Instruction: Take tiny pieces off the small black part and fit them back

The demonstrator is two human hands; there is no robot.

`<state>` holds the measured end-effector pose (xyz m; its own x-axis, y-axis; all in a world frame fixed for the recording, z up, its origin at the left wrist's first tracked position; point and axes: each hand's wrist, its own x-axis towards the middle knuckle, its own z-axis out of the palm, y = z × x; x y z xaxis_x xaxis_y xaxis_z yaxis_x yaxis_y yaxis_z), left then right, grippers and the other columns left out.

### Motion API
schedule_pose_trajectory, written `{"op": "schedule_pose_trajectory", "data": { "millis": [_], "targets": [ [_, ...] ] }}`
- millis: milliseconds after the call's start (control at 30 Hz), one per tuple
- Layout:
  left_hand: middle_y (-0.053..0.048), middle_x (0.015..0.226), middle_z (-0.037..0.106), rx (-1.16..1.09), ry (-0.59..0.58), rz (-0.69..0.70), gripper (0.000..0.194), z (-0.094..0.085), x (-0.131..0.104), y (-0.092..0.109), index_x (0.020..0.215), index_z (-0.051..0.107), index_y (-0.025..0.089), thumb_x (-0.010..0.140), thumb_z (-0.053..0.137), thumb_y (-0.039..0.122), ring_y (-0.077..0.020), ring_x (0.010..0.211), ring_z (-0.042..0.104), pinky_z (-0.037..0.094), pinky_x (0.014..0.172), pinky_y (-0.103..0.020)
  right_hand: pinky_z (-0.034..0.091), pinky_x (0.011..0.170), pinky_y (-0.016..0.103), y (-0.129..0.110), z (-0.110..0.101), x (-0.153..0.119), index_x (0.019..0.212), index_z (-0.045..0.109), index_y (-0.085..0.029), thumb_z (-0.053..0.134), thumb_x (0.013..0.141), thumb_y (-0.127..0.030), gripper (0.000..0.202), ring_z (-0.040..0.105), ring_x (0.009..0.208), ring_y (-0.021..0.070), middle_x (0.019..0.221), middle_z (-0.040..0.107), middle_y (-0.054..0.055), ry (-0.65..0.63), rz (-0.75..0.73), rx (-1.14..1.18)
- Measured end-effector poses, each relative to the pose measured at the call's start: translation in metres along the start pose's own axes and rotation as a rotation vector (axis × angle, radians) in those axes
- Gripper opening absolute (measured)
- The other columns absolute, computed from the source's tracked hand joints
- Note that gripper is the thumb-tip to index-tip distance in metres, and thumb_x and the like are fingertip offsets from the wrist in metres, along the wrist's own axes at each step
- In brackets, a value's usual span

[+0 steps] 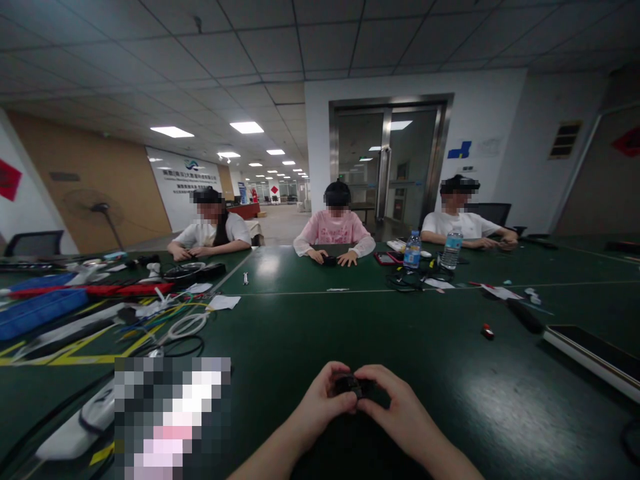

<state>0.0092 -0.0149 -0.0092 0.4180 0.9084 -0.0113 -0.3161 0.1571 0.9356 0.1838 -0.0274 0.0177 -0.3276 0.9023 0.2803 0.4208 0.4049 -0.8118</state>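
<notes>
Just above the green table (280, 333), my left hand (325, 397) and my right hand (393, 397) meet around a small black object (353, 385). Its kind is hard to make out in the dim light. The left fingers and thumb close on its left side. On the other side, the right thumb and fingertips pinch its right end. Parts of the object are hidden behind the fingers.
Cables (187, 327), a blue tray (43, 313) and a white power strip (75, 427) lie at left. A flat white-edged box (595, 360) and a small red item (487, 331) are at right. Water bottles (413, 251) stand farther back. Three people sit opposite.
</notes>
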Motion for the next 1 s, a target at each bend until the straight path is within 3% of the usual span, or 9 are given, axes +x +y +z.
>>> {"op": "schedule_pose_trajectory", "data": {
  "millis": [433,600,800,1000],
  "targets": [
    [-0.001,0.088,0.055,-0.043,0.035,-0.033,0.047,-0.004,0.006,-0.007,0.092,0.048,0.018,0.057,0.079,0.024,-0.0127,0.073,0.058,0.047,0.067,-0.027,0.039,0.098,0.036,0.011,-0.001,0.001,0.101,0.064,-0.029,0.061,0.074,-0.015,0.030,0.054,0.109,0.0202,0.113,0.059,0.002,-0.036,0.010,-0.019],
    [0.000,0.088,0.055,-0.075,0.006,0.004,0.044,-0.002,0.003,-0.007,0.094,0.048,0.019,0.061,0.077,0.022,-0.0112,0.073,0.058,0.046,0.067,-0.024,0.041,0.096,0.035,0.010,-0.002,0.001,0.098,0.065,-0.029,0.060,0.075,-0.015,0.027,0.055,0.106,0.0200,0.111,0.060,0.002,-0.038,0.015,-0.012],
    [-0.003,0.096,0.059,-0.115,-0.073,0.007,0.058,-0.003,0.001,-0.002,0.103,0.043,0.021,0.058,0.078,0.015,-0.0125,0.079,0.059,0.043,0.073,-0.026,0.042,0.094,0.034,0.008,-0.002,0.000,0.098,0.064,-0.030,0.059,0.076,-0.016,0.026,0.056,0.105,0.0198,0.109,0.060,0.001,-0.032,0.020,0.023],
    [-0.004,0.096,0.061,-0.054,-0.080,0.004,0.054,-0.008,0.003,-0.005,0.105,0.042,0.021,0.062,0.075,0.017,-0.0163,0.086,0.060,0.042,0.077,-0.030,0.045,0.088,0.034,0.007,-0.001,0.001,0.101,0.062,-0.027,0.058,0.076,-0.019,0.026,0.056,0.102,0.0209,0.107,0.060,0.003,-0.035,0.006,0.050]
  ]
}}
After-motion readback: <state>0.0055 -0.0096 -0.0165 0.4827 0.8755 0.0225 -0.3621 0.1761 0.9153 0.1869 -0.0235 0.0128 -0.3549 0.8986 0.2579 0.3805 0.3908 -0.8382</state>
